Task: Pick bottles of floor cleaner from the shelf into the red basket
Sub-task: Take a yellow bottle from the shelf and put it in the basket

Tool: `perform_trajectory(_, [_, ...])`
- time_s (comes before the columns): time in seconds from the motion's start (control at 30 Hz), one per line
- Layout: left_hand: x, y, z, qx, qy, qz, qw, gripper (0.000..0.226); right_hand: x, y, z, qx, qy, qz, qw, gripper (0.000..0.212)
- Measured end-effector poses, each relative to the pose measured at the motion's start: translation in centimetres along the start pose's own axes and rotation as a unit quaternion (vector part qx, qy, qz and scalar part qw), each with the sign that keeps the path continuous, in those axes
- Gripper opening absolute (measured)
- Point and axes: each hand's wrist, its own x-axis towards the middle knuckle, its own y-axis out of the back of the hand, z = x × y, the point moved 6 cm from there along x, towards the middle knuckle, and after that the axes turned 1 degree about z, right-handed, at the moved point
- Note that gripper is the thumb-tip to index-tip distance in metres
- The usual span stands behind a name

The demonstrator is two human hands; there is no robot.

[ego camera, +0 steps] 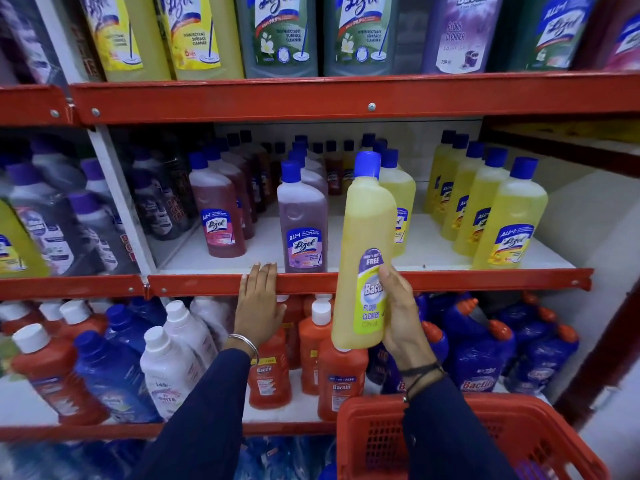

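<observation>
In front of the red shelf rail [450, 280], the right hand [403, 317] holds one yellow Bactin floor cleaner bottle [363, 258] upright, its grip closed around the lower label, blue cap up. The bottle hangs just above the red basket [540, 441], whose rim shows at the lower right under the right forearm — I can see nothing inside it but mesh. The left hand [259, 303] lies flat and empty, fingers spread and resting on the rail.

Behind the rail, on the white shelf board, stand a row of five yellow Lizol bottles [509, 220] at the right, one more yellow bottle [400, 202] half hidden behind the held one, a purple Lizol bottle [303, 220] at the front and a pink Lizol bottle [218, 216] to its left, each heading a row I cannot count to the back.

Below the rail crowd orange Bactin bottles [341, 382], blue bottles [485, 355] and white bottles [169, 368]. Above, six large bottles line the top shelf — two yellow, two green, one purple, one dark green.
</observation>
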Motion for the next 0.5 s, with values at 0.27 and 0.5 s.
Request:
perform_trajectory(0.27, [0.0,-0.2,-0.3,-0.001,-0.006,-0.002,1.0,0.077,-0.1,0.2,1.2,-0.002,0.008,0.014,1.0,0.033])
perform_trajectory(0.5, [-0.1,-0.3,-0.4,-0.008,-0.012,0.0,1.0,0.079,-0.3,1.1,1.7,-0.028,0.024,0.037,0.999,0.029])
